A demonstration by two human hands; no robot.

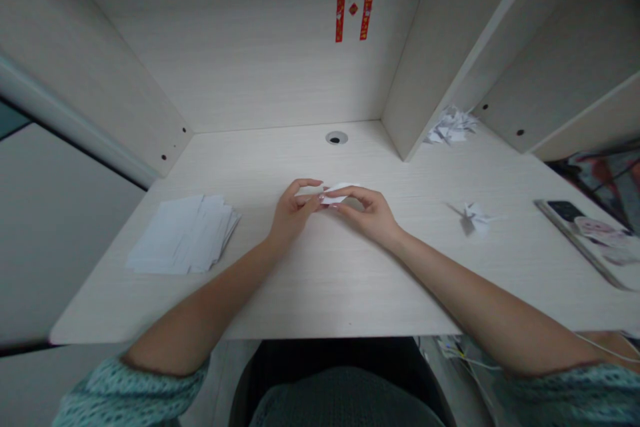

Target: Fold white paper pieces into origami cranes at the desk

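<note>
Both hands come together over the worktop (300, 307), fingers bent in: the left grip (291, 217) and the right grip (373, 213) are pinched nearly closed on one small white paper piece (340, 197), held between their fingertips and partly hidden by them. The left grip's upper finger stands a little apart from its thumb. Well to the left of the grips I see a fanned stack of white paper (175, 233); well to the right lies a pointed paper figure (476, 217), with a flat patterned case (597, 237) farther right. Beyond the grips and rightward sits a paper heap (453, 125), while a round cable hole (337, 138) lies straight beyond them
</note>
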